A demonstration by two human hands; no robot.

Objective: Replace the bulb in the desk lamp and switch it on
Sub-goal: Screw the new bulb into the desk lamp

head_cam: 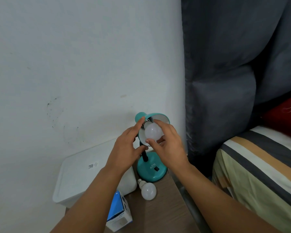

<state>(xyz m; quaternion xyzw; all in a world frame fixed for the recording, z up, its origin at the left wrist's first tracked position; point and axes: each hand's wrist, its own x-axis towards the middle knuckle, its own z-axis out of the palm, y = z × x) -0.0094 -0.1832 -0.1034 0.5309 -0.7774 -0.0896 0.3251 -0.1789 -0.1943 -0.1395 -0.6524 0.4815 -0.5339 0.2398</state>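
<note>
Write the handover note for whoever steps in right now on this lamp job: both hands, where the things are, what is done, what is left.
Left hand: steadies the teal lamp shade from outside, fingers on its rim.
Right hand: grips the bulb in the shade; its metal thread still shows at the socket, so it is not seated.
Second bulb lies on the desk in front of the lamp base; blue bulb box stands nearby.
Cannot tell which bulb is the new one.
Left: finish the swap, then press the black switch on the base.
</note>
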